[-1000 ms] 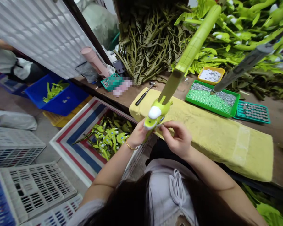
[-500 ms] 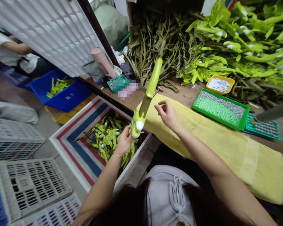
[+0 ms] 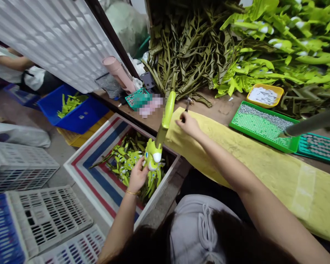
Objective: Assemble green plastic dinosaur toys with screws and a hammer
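Gripping the green toy (image 3: 153, 160) by its head end, the left hand (image 3: 137, 175) has its fingers wrapped around the lower body of the piece. The toy's long handle rises tilted toward the near-left edge of the desk (image 3: 222, 108). The toy hangs over the open striped box (image 3: 93, 172), which stands on the floor just beside the desk's left end and holds more green toys of the same kind.

The right hand (image 3: 188, 125) reaches across to the far-left corner of the yellow towel (image 3: 264, 165), fingers curled at the dark handle of a small hammer (image 3: 188, 102). Contact with the handle is visible. Whether the grip is closed cannot be told.

The towel covers the near edge of the desk. Beyond it sits a green tray (image 3: 260, 128) partly filled with small metal parts, with a teal tray (image 3: 320, 147) touching its right side and a yellow dish (image 3: 265, 95) behind it. A grey rod (image 3: 312, 123) slants in from the right edge with its tip at the green tray.

Along the far edge of the desk lie a heap of olive parts (image 3: 187, 47) and a heap of bright green pieces (image 3: 286, 44). A pink tube (image 3: 117, 72) leans at the far-left corner.

On the floor to the left are a blue bin (image 3: 74, 113) and white crates (image 3: 44, 216). A second person (image 3: 13, 68) sits at the far left.
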Motion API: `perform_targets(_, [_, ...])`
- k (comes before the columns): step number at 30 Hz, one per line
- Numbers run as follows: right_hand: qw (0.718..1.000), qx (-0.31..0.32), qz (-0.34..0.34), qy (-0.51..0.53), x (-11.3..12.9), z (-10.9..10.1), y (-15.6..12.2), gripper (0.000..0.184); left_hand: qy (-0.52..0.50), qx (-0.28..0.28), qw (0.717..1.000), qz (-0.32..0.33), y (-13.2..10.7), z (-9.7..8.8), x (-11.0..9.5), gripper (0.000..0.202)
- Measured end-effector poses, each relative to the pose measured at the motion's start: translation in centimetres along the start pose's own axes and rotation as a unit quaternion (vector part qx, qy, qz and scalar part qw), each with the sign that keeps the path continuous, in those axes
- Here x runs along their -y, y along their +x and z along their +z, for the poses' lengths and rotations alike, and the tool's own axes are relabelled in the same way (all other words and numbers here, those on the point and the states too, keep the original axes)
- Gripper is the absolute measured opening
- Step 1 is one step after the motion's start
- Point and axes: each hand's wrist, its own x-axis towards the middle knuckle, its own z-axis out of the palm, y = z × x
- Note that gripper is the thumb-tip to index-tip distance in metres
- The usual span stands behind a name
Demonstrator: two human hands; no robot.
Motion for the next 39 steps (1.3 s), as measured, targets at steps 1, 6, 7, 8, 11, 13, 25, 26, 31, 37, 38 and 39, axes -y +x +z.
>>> perform_targets(1, [0.998,-0.021,0.019,0.06,-1.0,-1.3,-1.1,0.029,0.021,0.002,1.0,-0.002,0.0,-0.6,0.3,0.068])
perform_targets(6, [0.973,-0.05,0.062,0.215,-6.2,-5.9,-8.2,0.046,0.15,0.019,0.989,-0.006,-0.5,-3.1,1.4,0.078])
perform_targets(7, [0.976,-0.058,0.067,0.2,-7.0,-6.0,-9.5,0.044,0.183,0.024,0.983,0.0,-0.6,-3.4,1.5,0.077])
perform_targets(8, [0.979,-0.074,0.071,0.178,-7.6,-6.0,-10.7,0.043,0.218,0.031,0.975,0.009,-0.6,-3.7,1.5,0.076])
perform_targets(11, [0.982,-0.143,0.038,0.114,-8.7,-5.1,-13.2,0.044,0.31,0.046,0.948,0.047,-0.4,-4.4,1.4,0.073])
perform_targets(13, [0.983,-0.167,-0.027,0.074,-8.9,-4.5,-13.9,0.044,0.352,0.054,0.932,0.073,-0.1,-4.9,1.4,0.071])
perform_targets(25, [0.972,-0.156,-0.148,-0.099,-8.2,-4.0,-14.7,0.044,0.424,0.099,0.892,0.123,1.0,-5.7,0.0,0.062])
perform_targets(26, [0.972,-0.146,-0.158,-0.098,-8.3,-3.9,-15.2,0.045,0.424,0.098,0.892,0.122,1.0,-5.7,0.0,0.062])
perform_targets(31, [0.988,-0.033,-0.13,-0.081,-9.1,-3.7,-17.0,0.044,0.417,0.087,0.897,0.115,0.6,-5.1,0.4,0.063])
perform_targets(37, [0.989,-0.02,-0.06,0.133,-7.7,-6.3,-17.7,0.045,0.37,0.07,0.921,0.097,-0.2,0.1,-0.5,0.064])
perform_targets(38, [0.991,-0.015,-0.056,0.121,-7.5,-6.5,-17.8,0.043,0.361,0.065,0.925,0.097,-0.4,1.3,-0.8,0.065])
perform_targets(39, [0.994,-0.015,-0.055,0.091,-7.3,-6.7,-17.8,0.042,0.351,0.059,0.929,0.096,-0.5,2.5,-1.1,0.065])
